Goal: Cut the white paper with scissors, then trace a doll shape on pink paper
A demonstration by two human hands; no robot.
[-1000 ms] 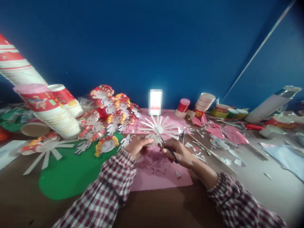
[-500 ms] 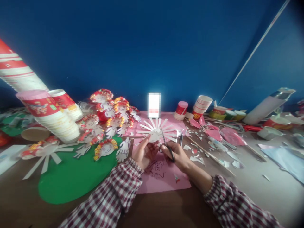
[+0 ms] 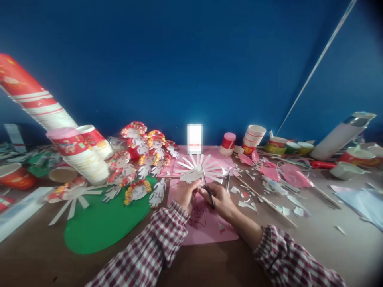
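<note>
My left hand (image 3: pixel 186 196) pinches a small white paper cutout (image 3: pixel 191 174) by its near edge, low over the pink sheet (image 3: pixel 209 235). In my right hand (image 3: pixel 220 200) is a pair of scissors (image 3: pixel 212 198), its dark handles around the fingers and the blades pointing away from me, close to the cutout's right side. Whether the blades touch the paper I cannot tell. Just beyond lies a cut paper cup (image 3: pixel 217 168) with white strips fanned out like rays. A dark pen-like object (image 3: pixel 228 181) rests right of the scissors. Handwriting marks the pink sheet between my wrists.
Paper figures with red and yellow curled hair (image 3: pixel 138 191) crowd the left, partly over a green oval sheet (image 3: pixel 104 235). Stacked paper cups (image 3: pixel 86 159) lean behind them. On the right are paper scraps (image 3: pixel 248 205), a thin wooden stick (image 3: pixel 265 199) and pink cut pieces (image 3: pixel 295 175).
The white cutout has turned in my left hand and now lies more sideways, its fingers closer together. The scissors stay in my right hand. The whole view has shifted slightly.
</note>
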